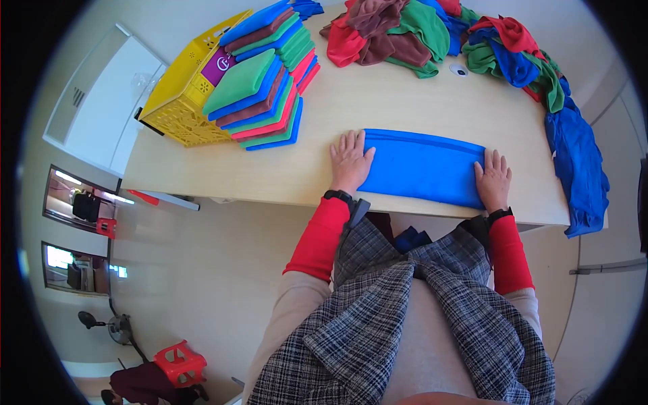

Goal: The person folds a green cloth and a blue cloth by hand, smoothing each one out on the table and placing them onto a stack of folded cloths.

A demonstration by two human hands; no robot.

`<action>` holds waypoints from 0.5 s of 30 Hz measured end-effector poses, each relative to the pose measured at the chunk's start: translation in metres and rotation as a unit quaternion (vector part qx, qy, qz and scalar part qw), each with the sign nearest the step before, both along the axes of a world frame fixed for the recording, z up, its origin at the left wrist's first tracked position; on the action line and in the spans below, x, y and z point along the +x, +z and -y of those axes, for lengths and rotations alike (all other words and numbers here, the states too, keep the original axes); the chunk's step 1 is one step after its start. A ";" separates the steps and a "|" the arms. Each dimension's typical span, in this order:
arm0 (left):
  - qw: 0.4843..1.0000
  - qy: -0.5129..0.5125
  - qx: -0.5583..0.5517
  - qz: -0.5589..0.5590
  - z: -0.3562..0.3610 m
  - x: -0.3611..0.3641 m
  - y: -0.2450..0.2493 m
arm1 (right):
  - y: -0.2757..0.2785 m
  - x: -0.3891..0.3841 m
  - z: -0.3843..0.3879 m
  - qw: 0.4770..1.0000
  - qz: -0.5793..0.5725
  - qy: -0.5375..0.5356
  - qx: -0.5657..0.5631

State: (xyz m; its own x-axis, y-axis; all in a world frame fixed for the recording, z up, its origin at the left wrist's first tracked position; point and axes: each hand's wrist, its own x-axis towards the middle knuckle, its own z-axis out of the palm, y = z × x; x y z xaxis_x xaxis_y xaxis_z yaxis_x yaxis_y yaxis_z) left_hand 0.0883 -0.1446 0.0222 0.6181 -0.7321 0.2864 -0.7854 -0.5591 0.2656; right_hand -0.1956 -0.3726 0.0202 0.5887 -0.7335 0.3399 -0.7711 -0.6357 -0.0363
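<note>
A blue cloth [422, 169], folded into a long flat strip, lies along the front edge of the table. My left hand [351, 162] rests flat at its left end, fingers spread, partly on the table and touching the cloth's edge. At the right end my right hand [493, 179] lies with its fingers stretched out, touching the cloth's short edge. Neither hand grips anything. To the left stands a stack of folded cloths [246, 84] in green, blue, brown and red.
A yellow crate [182, 94] stands at the table's left, beside the stack. Crumpled cloths [391, 34] lie at the back, and more [516, 54] at the right, with a blue one [579, 165] hanging over the edge. A person [142, 385] is at the lower left by a red stool [181, 363].
</note>
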 end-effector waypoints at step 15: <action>0.995 -0.083 0.005 0.051 -0.001 -0.062 0.003 | 0.017 0.060 -0.114 0.978 0.028 0.196 0.063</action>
State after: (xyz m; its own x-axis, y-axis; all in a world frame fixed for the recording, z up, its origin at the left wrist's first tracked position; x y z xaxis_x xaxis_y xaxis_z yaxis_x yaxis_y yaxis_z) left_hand 0.0259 -0.1440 0.0255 0.4560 -0.8249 0.3341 -0.8899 -0.4208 0.1758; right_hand -0.1353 -0.2591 0.0373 0.8158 -0.4941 0.3005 -0.4642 -0.8694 -0.1694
